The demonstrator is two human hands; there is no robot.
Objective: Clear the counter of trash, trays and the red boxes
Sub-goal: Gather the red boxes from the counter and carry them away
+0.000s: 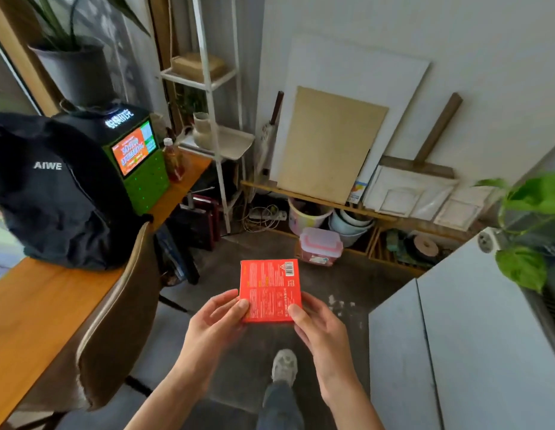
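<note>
Red box [270,290] sits right between your two hands, up in the air over the floor, not on any counter. You hold it flat, with its printed side facing up at you. Your left hand [219,318] pinches the near left corner, thumb on top and fingers curled underneath. Your right hand [316,321] pinches the near right corner the same way, thumb on top. So both hands are closed on the box, and each one has only a small bite of it. Most of the box sticks out away from you, past your thumbs. Its longer side runs straight ahead from your grip, and the barcode is at the far right corner. Neither hand is nearer than the other; they share the box evenly. That matters for what comes next, I think: if one hand lets go, the far end may dip, because the hold is all at the near edge. Off to the left of your left hand is the wooden counter [31,308] with a black backpack [53,193] on it. Off to the right of your right hand is a grey cabinet top [474,321]. Ahead of the box, down low on the floor, is a clear tub with a pink lid [321,245]. You cannot see a trash bin from here, so I cannot tell where the box should go.
</note>
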